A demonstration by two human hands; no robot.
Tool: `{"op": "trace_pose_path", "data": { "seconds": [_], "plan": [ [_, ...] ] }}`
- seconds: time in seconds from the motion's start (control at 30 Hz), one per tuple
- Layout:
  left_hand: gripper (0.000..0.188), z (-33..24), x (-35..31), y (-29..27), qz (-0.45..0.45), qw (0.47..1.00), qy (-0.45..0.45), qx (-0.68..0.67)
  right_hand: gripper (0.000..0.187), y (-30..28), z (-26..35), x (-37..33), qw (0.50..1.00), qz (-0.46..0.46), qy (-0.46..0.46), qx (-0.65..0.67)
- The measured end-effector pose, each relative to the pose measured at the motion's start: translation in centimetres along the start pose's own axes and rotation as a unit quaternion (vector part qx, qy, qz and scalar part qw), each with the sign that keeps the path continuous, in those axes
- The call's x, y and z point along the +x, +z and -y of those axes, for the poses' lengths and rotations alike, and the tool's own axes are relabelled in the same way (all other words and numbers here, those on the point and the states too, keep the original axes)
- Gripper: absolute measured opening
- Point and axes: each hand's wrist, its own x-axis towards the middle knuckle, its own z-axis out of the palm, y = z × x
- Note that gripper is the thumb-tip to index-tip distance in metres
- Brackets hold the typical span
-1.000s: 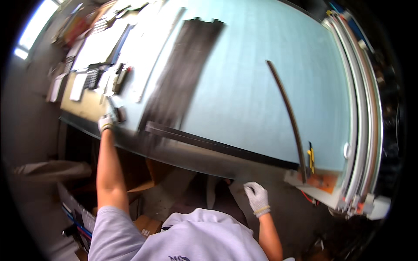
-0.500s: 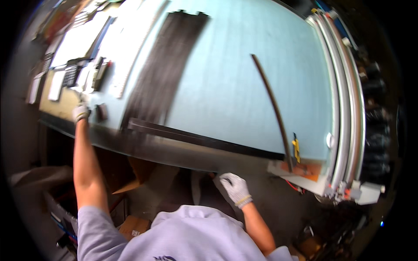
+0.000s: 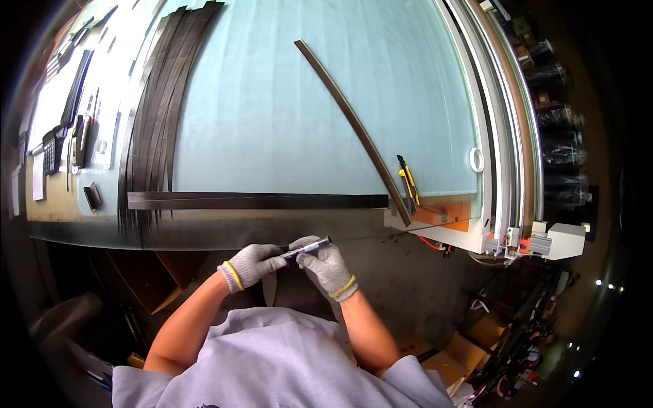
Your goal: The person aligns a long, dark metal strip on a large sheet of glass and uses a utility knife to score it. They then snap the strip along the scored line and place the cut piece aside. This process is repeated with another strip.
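Note:
In front of my chest, just off the near table edge, both gloved hands meet at a slim grey marker pen (image 3: 307,247). My left hand (image 3: 252,264) is closed on its darker left end. The fingers of my right hand (image 3: 327,266) wrap round its body, whose dark tip points up to the right. Beyond them a dark brown strip (image 3: 258,200) lies crosswise along the near side of the glass-topped table (image 3: 245,122). Several long dark strips (image 3: 166,102) lie bunched lengthwise, their near ends reaching past that crosswise strip.
A narrow brown bar (image 3: 350,119) lies slanted on the glass, close to a yellow utility knife (image 3: 408,180). A white ring (image 3: 477,160) sits by the long rails (image 3: 507,122) on the right. At left are a calculator (image 3: 51,153) and a small dark block (image 3: 92,196).
My left hand has come from the table's left end to my chest and meets my right hand at the marker pen. My right hand has closed on it. The view has shifted.

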Motion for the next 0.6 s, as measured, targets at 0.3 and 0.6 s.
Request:
{"op": "trace_pose_path", "data": {
  "seconds": [0.3,0.6],
  "plan": [
    [0.038,-1.9,2.8,3.8,0.077,0.996,0.000,0.054,0.015,-2.2,-0.2,-1.6,0.999,-0.020,-0.038,-0.009],
    [0.026,-0.4,2.4,2.3,-0.205,0.852,0.095,0.472,0.010,-6.3,2.1,0.2,0.919,-0.379,-0.107,-0.040]
  ]
}}
